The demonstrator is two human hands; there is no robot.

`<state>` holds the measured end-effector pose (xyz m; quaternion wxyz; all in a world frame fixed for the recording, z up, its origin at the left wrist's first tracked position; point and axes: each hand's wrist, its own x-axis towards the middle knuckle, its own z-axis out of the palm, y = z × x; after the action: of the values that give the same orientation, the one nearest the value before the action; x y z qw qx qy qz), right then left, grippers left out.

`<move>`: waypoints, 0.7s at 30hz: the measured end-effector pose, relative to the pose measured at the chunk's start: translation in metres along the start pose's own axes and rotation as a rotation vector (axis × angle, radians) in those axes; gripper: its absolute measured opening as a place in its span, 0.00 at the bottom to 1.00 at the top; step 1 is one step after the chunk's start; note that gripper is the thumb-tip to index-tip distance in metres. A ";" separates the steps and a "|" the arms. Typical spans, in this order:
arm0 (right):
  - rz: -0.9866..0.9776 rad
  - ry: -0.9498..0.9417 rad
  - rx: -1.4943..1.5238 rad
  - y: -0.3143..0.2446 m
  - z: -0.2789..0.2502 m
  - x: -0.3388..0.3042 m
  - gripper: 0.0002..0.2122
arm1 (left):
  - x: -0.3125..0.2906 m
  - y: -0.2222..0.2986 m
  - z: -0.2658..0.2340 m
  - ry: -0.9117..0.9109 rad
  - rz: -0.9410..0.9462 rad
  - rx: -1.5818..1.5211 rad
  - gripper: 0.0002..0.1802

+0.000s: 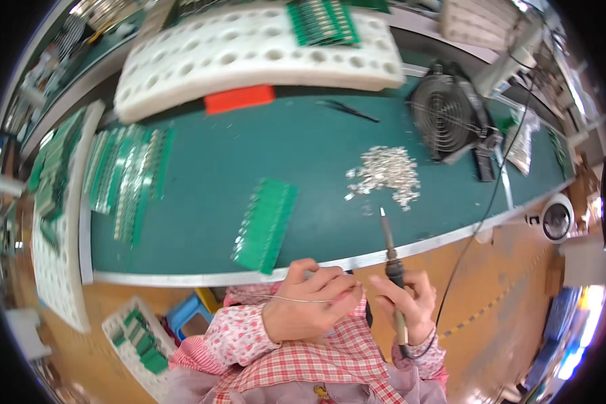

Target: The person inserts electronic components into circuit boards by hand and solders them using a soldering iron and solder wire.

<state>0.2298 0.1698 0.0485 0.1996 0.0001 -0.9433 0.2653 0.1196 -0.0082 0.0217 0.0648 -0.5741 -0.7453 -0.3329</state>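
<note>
In my right hand [414, 306] is a soldering iron [395, 271], its bare tip pointing up and away over the table edge. My left hand [313, 296] is closed in front of my body with a thin strand of solder wire [293, 299] running out of it to the left. Both hands are on the near side of the bench edge, apart from each other. A green circuit board [266, 225] lies on the bench beyond my left hand. Past the iron's tip a heap of small silvery parts [387, 174] is spread out.
Green boards [131, 175] lie at the left. A white foam rack [249, 57] bears more boards at the back, with a red piece [239, 99] before it. Tweezers [350, 110] and a black fan [444, 114] lie farther right. The iron's cable [495, 195] crosses the bench edge.
</note>
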 end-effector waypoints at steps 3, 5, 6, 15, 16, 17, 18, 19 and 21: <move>-0.072 -0.029 0.165 0.005 0.043 -0.006 0.19 | -0.028 0.002 -0.001 0.147 -0.148 0.087 0.15; -0.074 -0.165 0.172 0.001 0.051 -0.005 0.17 | -0.048 -0.002 -0.006 0.187 -0.206 0.152 0.14; -0.134 -0.204 0.166 -0.001 0.055 0.001 0.16 | -0.056 -0.004 -0.013 0.159 -0.252 0.177 0.14; -0.087 -0.026 0.259 -0.019 0.075 0.053 0.14 | -0.096 -0.051 -0.053 0.324 -0.599 -0.056 0.08; -0.100 0.054 0.372 -0.020 0.081 0.056 0.12 | -0.093 -0.055 -0.056 0.339 -0.658 -0.093 0.06; -0.101 0.045 0.365 -0.019 0.085 0.057 0.12 | -0.090 -0.061 -0.057 0.345 -0.663 -0.102 0.06; -0.062 0.088 0.420 -0.019 0.087 0.056 0.10 | -0.087 -0.066 -0.057 0.353 -0.689 -0.129 0.06; -0.023 0.131 0.476 -0.020 0.089 0.055 0.08 | -0.084 -0.070 -0.057 0.361 -0.716 -0.156 0.06; 0.074 0.145 0.532 -0.025 0.091 0.050 0.08 | -0.079 -0.073 -0.059 0.346 -0.719 -0.174 0.06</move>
<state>0.1518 0.1076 0.0089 0.2497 -0.0007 -0.8231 0.5101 0.0630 -0.1154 -0.0017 0.0200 -0.2159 -0.8454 -0.4881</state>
